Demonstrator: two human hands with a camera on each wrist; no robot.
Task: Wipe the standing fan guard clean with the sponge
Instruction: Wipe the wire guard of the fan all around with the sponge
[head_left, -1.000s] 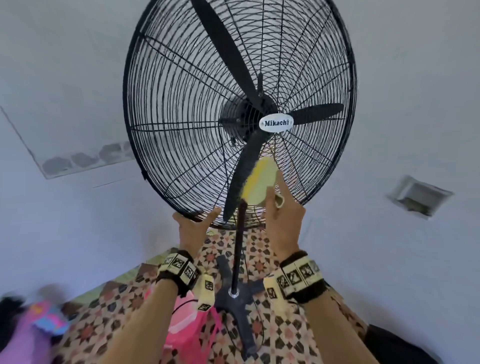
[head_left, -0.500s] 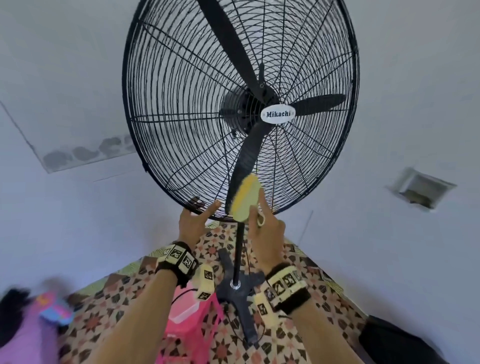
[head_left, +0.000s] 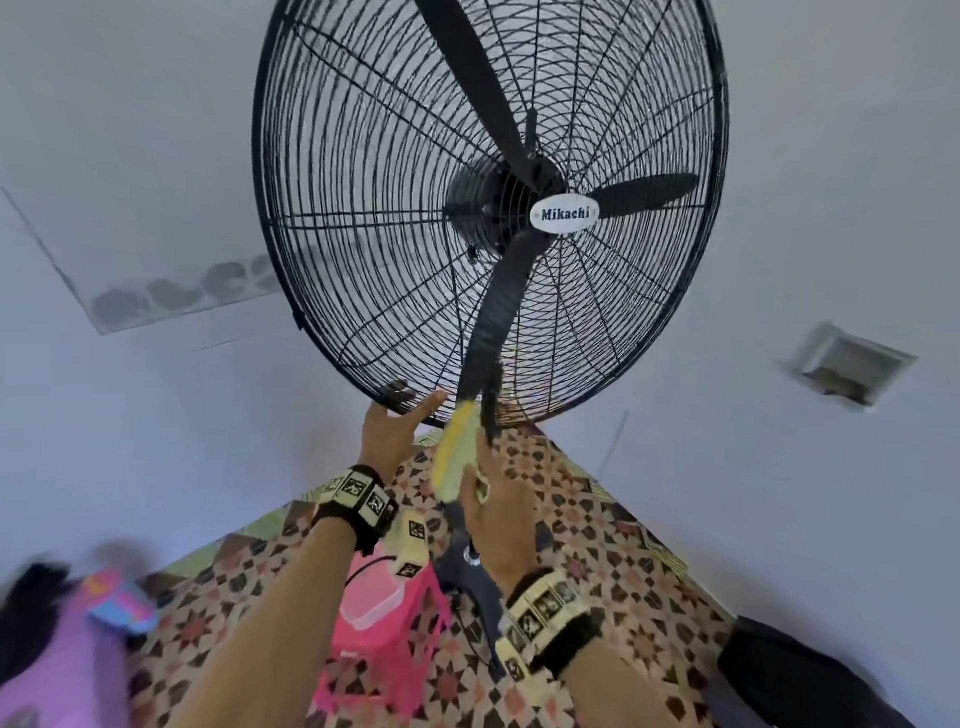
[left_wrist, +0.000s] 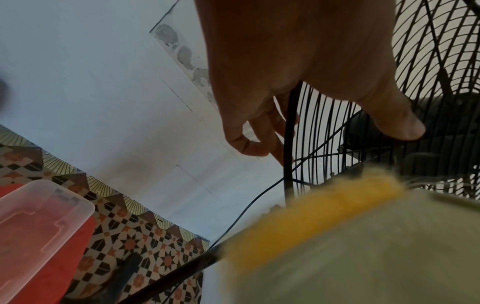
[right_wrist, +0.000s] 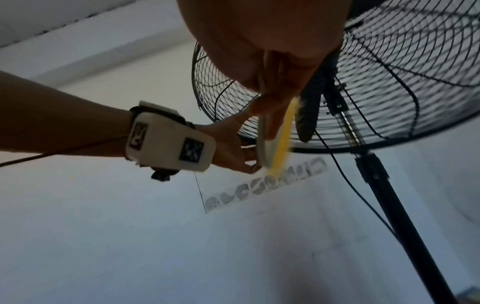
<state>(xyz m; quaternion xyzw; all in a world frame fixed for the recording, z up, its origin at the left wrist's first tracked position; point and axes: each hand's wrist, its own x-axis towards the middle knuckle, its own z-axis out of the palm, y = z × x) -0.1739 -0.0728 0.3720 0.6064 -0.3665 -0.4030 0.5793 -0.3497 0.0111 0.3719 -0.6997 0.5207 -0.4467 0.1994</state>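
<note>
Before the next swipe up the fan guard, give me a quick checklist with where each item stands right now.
1. Sponge held in right hand: ok.
2. Left hand steadying the guard at its bottom rim: ok, fingers reach behind the wires.
3. Sponge on the guard: not ok, it sits at or just below the bottom rim.
4. Blades stopped: ok, they show sharp.
5. Left fingers clear of the blades: cannot tell.
6. Cord clear of the sponge: ok, it hangs by the pole.
</note>
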